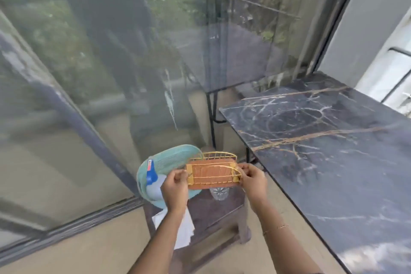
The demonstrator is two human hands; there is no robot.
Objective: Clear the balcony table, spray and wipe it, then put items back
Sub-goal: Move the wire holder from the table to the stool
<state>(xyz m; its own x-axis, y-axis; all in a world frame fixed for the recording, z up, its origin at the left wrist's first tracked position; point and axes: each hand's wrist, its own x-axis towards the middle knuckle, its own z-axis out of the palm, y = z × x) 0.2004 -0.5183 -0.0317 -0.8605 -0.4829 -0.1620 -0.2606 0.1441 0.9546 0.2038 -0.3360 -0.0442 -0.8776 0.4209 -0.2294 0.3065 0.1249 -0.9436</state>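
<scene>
Rack (213, 172) | left hand (174, 187), right hand (253, 182) pinching ends | forearms extended

Both my arms reach forward and down, forearms bare, running up from the bottom edge and drawing closer toward the hands. My left hand (174, 187) has its back turned up, fingers curled in and pinching the left end of the rack (213, 173). My right hand (253, 181) mirrors it, back up, fingers and thumb curled onto the rack's right end. The two hands sit level with each other, apart by the rack's length. A thin bracelet (275, 228) circles my right forearm below the wrist.
</scene>
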